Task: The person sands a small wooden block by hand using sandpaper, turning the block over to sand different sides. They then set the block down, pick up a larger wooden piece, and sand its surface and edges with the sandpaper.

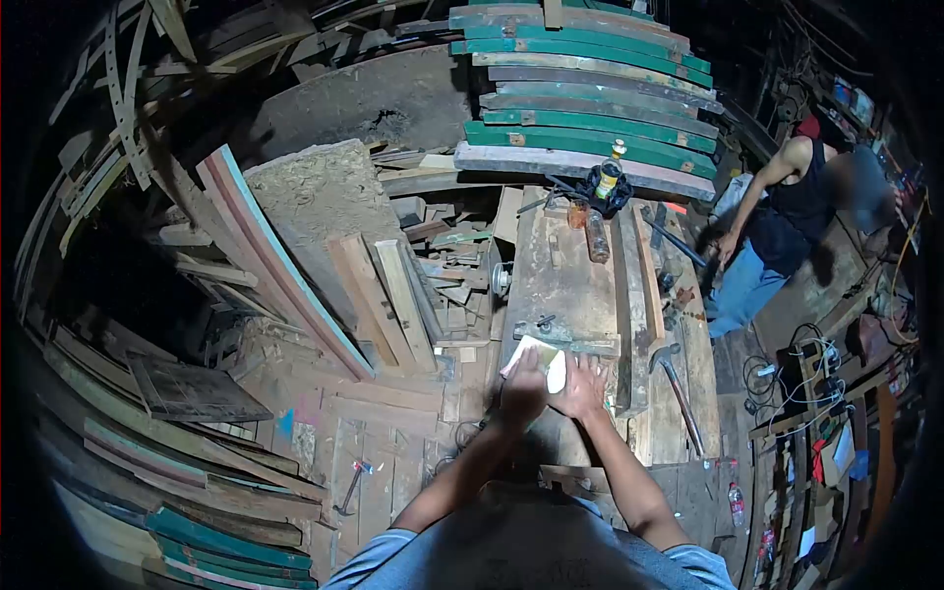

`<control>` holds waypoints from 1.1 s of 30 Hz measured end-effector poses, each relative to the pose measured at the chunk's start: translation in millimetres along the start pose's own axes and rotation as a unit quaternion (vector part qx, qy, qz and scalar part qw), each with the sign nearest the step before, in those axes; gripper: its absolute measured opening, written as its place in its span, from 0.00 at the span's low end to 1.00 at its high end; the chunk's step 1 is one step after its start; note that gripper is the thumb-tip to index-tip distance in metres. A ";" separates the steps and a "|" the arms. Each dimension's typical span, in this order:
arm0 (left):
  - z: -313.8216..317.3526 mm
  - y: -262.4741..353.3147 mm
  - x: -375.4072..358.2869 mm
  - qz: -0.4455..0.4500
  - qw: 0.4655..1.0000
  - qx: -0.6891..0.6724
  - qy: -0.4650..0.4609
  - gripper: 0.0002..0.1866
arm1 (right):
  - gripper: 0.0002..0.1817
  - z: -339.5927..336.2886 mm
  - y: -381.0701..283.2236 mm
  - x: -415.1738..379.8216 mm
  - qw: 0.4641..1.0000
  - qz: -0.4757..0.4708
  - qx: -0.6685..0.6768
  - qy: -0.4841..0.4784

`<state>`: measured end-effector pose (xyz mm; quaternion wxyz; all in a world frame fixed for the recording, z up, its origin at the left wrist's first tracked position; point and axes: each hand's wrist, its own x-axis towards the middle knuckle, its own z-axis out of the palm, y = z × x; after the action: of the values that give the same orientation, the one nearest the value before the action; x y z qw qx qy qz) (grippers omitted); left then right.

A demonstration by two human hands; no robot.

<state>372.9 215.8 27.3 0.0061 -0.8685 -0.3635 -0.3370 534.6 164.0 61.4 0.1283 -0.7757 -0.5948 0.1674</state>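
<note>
Left-hand fingers (521,379) press on a pale flat piece (536,356) lying on the surface (565,280); whether they grip it cannot be told. The right hand (582,385) lies beside it, fingers spread flat. A hammer (674,379) lies right of the hands. A bottle (597,236) lies farther back.

hammers: 2 (677,379) (352,484) | btls on bench: 2 (597,236) (609,177) | ppl nearby: 1 (787,221)

You can read no text, label or number anywhere here. The yellow-capped bottle (609,178), far beyond your right hand (580,387) on the worktop (560,275), carries a label too small to read.
</note>
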 end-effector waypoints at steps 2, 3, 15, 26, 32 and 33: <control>17.6 -20.0 15.2 0.049 0.997 0.029 0.048 0.14 | 0.72 -9.4 -2.7 -5.2 1.000 -0.007 -0.003 -0.001; 28.6 -24.9 15.4 0.004 1.000 0.002 -0.016 0.21 | 0.73 -8.9 -2.4 -3.6 1.000 -0.006 0.019 0.004; 3.9 -9.3 8.0 -0.004 1.000 -0.006 -0.004 0.25 | 0.66 -10.0 -6.3 -3.9 1.000 -0.005 0.007 -0.006; -25.7 8.1 -40.2 -0.070 0.984 -0.052 -0.157 0.33 | 0.61 -3.6 -2.6 1.1 0.999 -0.030 -0.019 0.023; 22.0 -46.8 6.1 0.096 0.993 0.037 0.059 0.29 | 0.66 -3.8 -3.3 6.3 0.999 -0.022 -0.011 0.036; 24.7 -49.5 0.1 0.085 0.994 0.033 0.053 0.28 | 0.68 -7.7 -7.1 5.6 1.000 -0.008 0.002 0.012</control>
<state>355.9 258.6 -3.3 0.0828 -0.8765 -0.2982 -0.3688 532.9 171.2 70.7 0.1387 -0.7725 -0.5991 0.1582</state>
